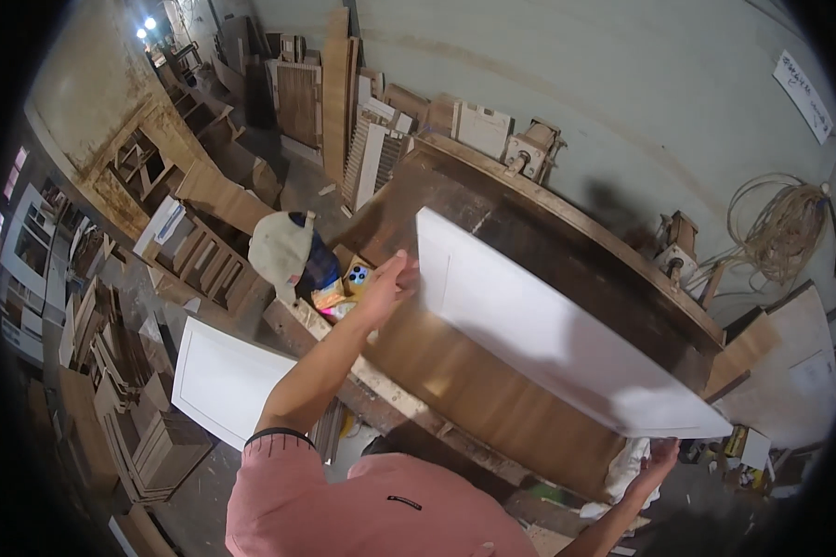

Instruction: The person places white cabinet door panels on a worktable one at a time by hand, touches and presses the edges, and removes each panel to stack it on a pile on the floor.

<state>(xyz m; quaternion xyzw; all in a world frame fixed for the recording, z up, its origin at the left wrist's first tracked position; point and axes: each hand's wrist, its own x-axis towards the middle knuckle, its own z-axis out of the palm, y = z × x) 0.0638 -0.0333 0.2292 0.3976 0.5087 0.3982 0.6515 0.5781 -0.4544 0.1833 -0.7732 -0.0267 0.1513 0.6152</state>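
A long white rectangular panel [539, 334] with a recessed frame lies tilted above a brown wooden workbench [455, 381]. My left hand [387, 283] grips its near-left edge. At the lower right, my right hand [659, 459] holds the panel's far corner from below. Both arms are stretched out, and the panel spans between them over the bench top.
A second white panel [228, 376] leans at the bench's left. A cap [279, 249], a phone [358, 275] and small packets sit at the bench's left end. Stacked wooden frames [125, 371] crowd the floor on the left. Coiled rope [780, 227] hangs on the right wall.
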